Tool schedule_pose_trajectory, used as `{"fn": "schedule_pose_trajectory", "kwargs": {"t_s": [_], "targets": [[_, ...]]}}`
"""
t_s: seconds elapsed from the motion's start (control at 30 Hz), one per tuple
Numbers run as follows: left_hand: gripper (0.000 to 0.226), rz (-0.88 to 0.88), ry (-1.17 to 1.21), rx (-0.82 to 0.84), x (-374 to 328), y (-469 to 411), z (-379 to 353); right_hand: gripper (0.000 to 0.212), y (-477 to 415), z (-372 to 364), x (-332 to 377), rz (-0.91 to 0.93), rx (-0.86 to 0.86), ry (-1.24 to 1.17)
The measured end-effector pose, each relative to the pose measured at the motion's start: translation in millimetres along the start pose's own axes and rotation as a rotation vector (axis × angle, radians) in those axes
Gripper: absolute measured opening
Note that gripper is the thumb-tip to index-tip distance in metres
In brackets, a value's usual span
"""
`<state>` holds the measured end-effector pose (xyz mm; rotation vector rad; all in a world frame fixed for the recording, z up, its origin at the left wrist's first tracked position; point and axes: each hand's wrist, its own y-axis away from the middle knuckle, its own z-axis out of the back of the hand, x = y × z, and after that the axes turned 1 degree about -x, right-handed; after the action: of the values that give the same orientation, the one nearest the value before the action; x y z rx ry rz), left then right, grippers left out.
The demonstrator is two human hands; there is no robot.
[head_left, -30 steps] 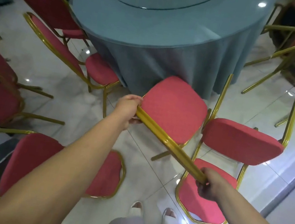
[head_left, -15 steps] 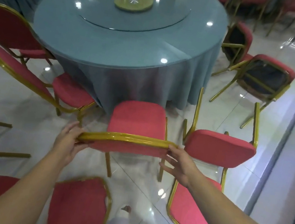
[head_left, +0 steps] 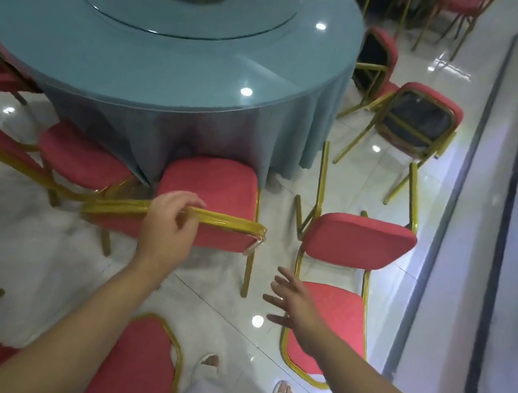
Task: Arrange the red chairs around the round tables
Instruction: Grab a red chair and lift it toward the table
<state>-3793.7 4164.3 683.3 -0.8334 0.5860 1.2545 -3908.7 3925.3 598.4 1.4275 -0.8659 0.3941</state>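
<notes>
A red chair with a gold frame [head_left: 214,189] stands upright, its seat pushed against the blue cloth of the round table [head_left: 157,56]. My left hand [head_left: 168,229] rests on the top rail of its backrest, fingers curled over the gold bar. My right hand [head_left: 294,302] hovers free with fingers spread, just left of an overturned red chair [head_left: 356,243] that lies with its legs pointing up and its backrest on the floor.
More red chairs stand at the table's left [head_left: 82,160] and right [head_left: 417,120]. Another red chair [head_left: 132,370] lies near my feet. A wall with a dark border [head_left: 501,237] runs along the right. A glass turntable sits on the table.
The chair swung square to the table and slid closer. My right hand let go of the backrest and moved down right; my left hand shifted toward the rail's middle.
</notes>
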Motion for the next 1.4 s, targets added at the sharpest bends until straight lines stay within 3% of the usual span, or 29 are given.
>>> {"fn": "schedule_pose_trajectory", "kwargs": {"t_s": [0.1,0.2,0.3,0.37,0.53,0.7,0.93,1.1,1.23,1.4], "targets": [[0.023,-0.036,0.233,0.412,-43.8,34.6,-66.4,0.031,23.9,72.9,-22.2,-0.056,-0.197,0.040],[0.031,0.067,0.237,0.869,-54.9,62.2,-136.5,0.021,49.9,151.7,-38.5,-0.102,-0.396,-0.015],[0.025,0.239,0.151,1.069,-48.3,78.9,-192.9,0.016,70.6,215.7,-57.6,-0.149,-0.512,-0.059],[0.019,0.385,0.099,1.065,-41.0,89.6,-220.5,0.012,78.8,250.6,-74.7,-0.186,-0.547,-0.068],[0.017,0.750,0.017,0.857,-23.9,118.1,-266.8,0.012,76.9,316.0,-119.3,-0.324,-0.539,-0.058],[0.017,0.921,-0.121,0.911,6.5,148.2,-318.1,0.011,40.4,372.1,-163.3,-0.489,-0.499,0.022],[0.017,1.012,-0.177,1.012,71.9,186.6,-436.0,0.019,-56.6,423.2,-241.5,-0.595,-0.547,0.057],[0.012,1.066,-0.209,1.103,165.7,211.3,-533.5,0.052,-168.6,440.9,-318.9,-0.594,-0.482,0.179],[0.008,1.110,-0.173,0.999,255.4,224.2,-615.8,0.070,-269.1,454.0,-379.1,-0.563,-0.496,0.228],[0.035,1.046,-0.135,0.879,348.3,245.4,-692.3,0.073,-376.5,474.2,-446.5,-0.517,-0.598,0.141]]}}
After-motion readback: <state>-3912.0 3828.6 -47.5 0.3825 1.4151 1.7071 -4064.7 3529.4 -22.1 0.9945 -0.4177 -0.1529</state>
